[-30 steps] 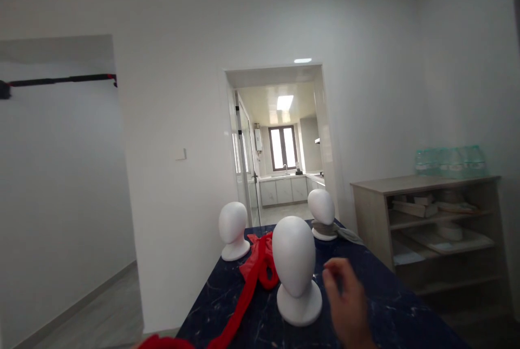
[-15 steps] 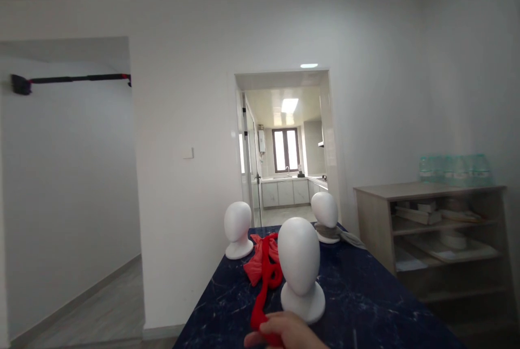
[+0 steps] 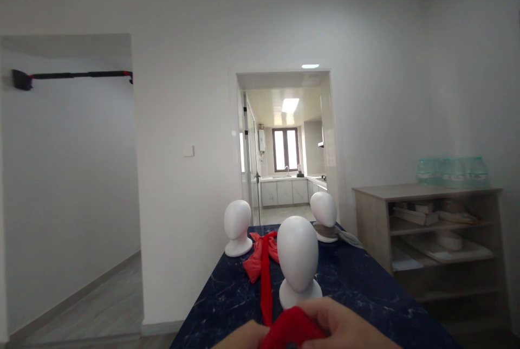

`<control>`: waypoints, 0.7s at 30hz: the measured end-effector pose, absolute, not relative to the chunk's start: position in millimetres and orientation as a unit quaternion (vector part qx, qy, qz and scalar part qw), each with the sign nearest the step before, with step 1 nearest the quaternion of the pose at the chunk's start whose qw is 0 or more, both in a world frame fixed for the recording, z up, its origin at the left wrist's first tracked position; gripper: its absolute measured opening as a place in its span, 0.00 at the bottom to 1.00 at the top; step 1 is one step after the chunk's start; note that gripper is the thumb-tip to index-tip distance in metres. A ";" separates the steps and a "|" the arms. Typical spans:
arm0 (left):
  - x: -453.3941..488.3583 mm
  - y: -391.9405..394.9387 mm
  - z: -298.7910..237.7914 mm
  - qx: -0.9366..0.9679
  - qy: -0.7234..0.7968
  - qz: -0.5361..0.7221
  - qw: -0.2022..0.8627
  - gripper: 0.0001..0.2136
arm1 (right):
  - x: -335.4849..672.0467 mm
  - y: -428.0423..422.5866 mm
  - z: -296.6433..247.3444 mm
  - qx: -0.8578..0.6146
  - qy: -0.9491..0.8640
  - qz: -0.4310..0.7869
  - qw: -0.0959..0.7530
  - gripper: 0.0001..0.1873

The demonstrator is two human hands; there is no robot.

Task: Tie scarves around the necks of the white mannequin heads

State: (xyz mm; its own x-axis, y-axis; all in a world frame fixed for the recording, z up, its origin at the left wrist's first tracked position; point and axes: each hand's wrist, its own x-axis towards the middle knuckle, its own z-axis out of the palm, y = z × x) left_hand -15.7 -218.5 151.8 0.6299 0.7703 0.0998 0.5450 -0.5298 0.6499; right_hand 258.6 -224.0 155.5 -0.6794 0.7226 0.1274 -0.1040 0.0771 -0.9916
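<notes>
At the bottom edge, my right hand (image 3: 345, 327) is closed round a bunched part of a red scarf (image 3: 292, 327). Just left of it, my left hand (image 3: 244, 336) is closed at the scarf's other side, its fingers partly cut off by the frame. The scarf's long strip runs from my hands up the dark blue table onto a coral-pink cloth (image 3: 252, 267). Directly beyond my hands stands a white foam mannequin head (image 3: 298, 254), its neck bare and its base partly behind my right hand.
A second mannequin head (image 3: 238, 224) stands at the far left of the blue marbled table (image 3: 219, 305). Another head (image 3: 324, 208), far right, has a grey scarf (image 3: 347, 237) round its neck. A wooden shelf unit (image 3: 371, 219) bearing water bottles (image 3: 450, 171) stands right.
My left hand has come into view at the scarf. The loop in the red scarf has straightened, with its near part now bunched up between my hands.
</notes>
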 end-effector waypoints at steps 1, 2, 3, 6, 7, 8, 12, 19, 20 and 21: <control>-21.1 -218.9 157.5 0.832 0.400 0.177 0.341 0.09 | 281.5 -221.0 156.7 -0.265 -0.664 0.620 0.324 0.27; -28.6 -217.9 164.4 0.809 0.413 0.165 0.384 0.07 | 304.4 -216.0 157.0 -0.289 -0.671 0.609 0.309 0.30; -36.9 -215.6 172.3 0.785 0.420 0.155 0.428 0.06 | 325.6 -209.4 156.3 -0.308 -0.683 0.597 0.288 0.32; -52.4 -203.8 201.0 0.740 0.374 0.178 0.530 0.10 | 364.1 -186.6 149.9 -0.369 -0.713 0.550 0.231 0.33; -51.0 -199.9 211.8 0.735 0.337 0.202 0.552 0.12 | 365.7 -180.6 147.0 -0.383 -0.717 0.538 0.221 0.32; -45.8 -197.0 223.0 0.727 0.296 0.227 0.576 0.13 | 361.7 -176.2 144.0 -0.387 -0.721 0.531 0.219 0.30; 3.5 -198.9 268.6 0.693 0.155 0.261 0.654 0.13 | 306.5 -176.8 137.3 -0.306 -0.739 0.523 0.293 0.17; 86.7 -217.2 321.7 0.692 0.036 0.283 0.663 0.23 | 210.0 -199.6 138.3 -0.122 -0.761 0.484 0.414 0.23; 90.6 -215.9 327.0 0.689 0.025 0.304 0.658 0.22 | 205.2 -198.9 134.9 -0.105 -0.752 0.506 0.408 0.23; 91.9 -213.4 332.3 0.684 0.014 0.333 0.649 0.21 | 203.9 -196.5 130.4 -0.084 -0.737 0.539 0.399 0.23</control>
State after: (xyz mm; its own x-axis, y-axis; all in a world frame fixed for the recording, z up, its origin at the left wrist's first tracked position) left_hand 91.9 -213.4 332.3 0.7778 0.4518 0.4369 -0.4127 -0.1572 0.8972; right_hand 203.9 -196.5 130.4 -0.6668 0.5539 0.4986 -0.3070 0.4054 -0.8610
